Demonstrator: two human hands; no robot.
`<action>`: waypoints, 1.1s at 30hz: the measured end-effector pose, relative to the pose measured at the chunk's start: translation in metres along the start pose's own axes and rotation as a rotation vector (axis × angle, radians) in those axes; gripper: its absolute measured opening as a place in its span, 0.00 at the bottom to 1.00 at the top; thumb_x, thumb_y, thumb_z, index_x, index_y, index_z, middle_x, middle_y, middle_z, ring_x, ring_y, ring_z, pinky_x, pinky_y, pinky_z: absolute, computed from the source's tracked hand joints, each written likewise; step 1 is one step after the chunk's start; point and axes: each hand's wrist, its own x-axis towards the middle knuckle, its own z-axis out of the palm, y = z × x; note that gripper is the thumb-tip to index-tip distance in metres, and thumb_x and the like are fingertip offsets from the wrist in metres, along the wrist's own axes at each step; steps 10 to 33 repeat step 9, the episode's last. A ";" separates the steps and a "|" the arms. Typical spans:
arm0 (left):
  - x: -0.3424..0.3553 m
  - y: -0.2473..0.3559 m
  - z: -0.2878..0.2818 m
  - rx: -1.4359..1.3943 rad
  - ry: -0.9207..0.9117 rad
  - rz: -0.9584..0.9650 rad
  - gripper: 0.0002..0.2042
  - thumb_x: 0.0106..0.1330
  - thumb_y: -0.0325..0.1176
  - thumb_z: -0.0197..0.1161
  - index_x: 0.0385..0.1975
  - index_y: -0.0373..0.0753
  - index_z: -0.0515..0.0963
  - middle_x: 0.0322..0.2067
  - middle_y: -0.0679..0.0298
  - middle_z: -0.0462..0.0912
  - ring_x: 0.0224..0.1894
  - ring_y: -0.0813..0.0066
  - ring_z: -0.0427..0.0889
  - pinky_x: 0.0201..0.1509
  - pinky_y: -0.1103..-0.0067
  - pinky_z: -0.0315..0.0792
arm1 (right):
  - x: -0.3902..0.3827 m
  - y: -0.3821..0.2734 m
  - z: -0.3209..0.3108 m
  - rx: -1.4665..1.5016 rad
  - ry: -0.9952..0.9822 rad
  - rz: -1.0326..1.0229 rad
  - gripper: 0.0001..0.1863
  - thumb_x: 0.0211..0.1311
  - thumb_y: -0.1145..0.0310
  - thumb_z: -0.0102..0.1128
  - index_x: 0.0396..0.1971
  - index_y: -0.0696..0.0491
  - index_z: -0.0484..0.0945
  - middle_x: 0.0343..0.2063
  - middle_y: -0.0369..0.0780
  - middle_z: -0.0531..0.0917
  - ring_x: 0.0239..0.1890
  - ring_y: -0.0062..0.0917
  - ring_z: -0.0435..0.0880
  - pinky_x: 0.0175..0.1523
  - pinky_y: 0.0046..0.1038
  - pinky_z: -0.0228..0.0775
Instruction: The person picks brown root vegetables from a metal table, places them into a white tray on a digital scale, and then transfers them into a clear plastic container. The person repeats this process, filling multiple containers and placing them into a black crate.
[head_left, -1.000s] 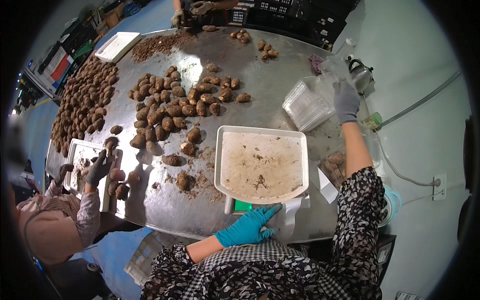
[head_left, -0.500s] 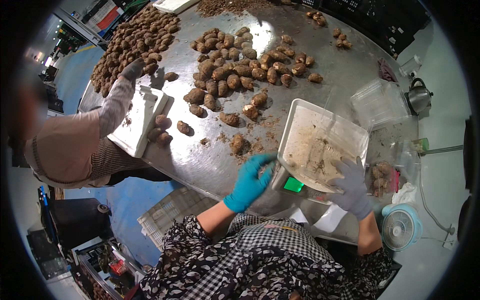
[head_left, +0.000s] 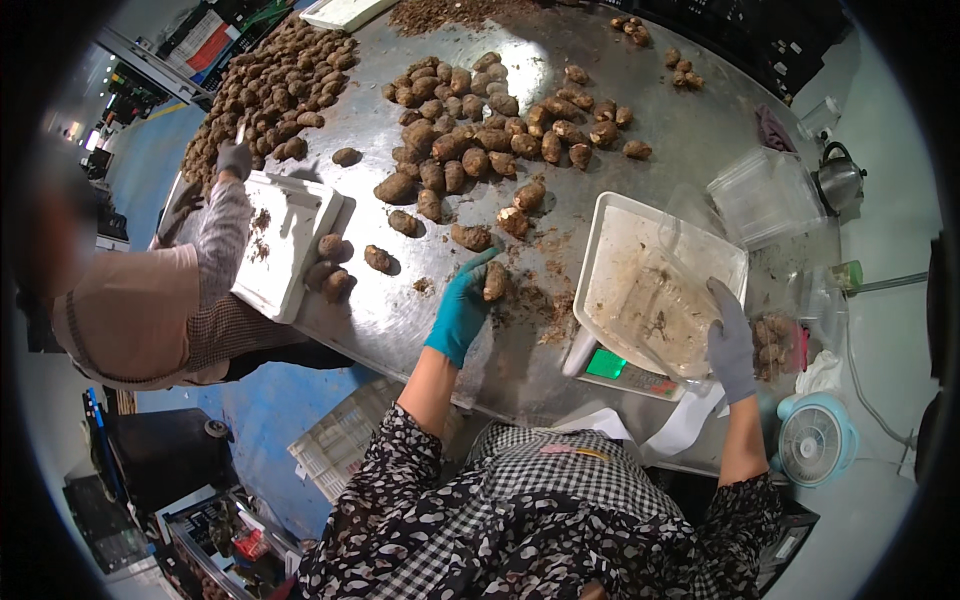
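My left hand (head_left: 463, 308), in a teal glove, is closed around one brown, hairy taro (head_left: 495, 281) above the near part of the metal table. My right hand (head_left: 733, 345), in a grey glove, grips the side of a clear plastic box (head_left: 655, 318). That box is tilted inside a soiled white tray (head_left: 597, 235), and I see no taro in it. Beneath the tray is a scale (head_left: 607, 364) with a lit green display. Several loose taros (head_left: 470, 237) lie just beyond my left hand, with a larger group (head_left: 475, 135) farther back.
At the left a co-worker's gloved hand (head_left: 235, 158) is by a big taro heap (head_left: 275, 85), beside another white tray (head_left: 325, 215). Stacked clear boxes (head_left: 765, 200), a kettle (head_left: 840, 182), bagged taros (head_left: 772, 345) and a small fan (head_left: 812, 440) stand at the right.
My left hand has moved left from the tray's corner and taken hold of a taro. My right hand has shifted to the clear box's side. The co-worker's hand has drawn back left.
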 end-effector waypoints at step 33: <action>-0.021 -0.006 0.062 -0.524 -0.407 -0.278 0.30 0.67 0.43 0.52 0.65 0.37 0.52 0.58 0.44 0.62 0.49 0.55 0.74 0.53 0.70 0.73 | 0.010 0.001 0.007 -0.030 0.011 -0.025 0.35 0.42 0.87 0.41 0.56 0.50 0.68 0.56 0.47 0.70 0.61 0.38 0.65 0.64 0.32 0.57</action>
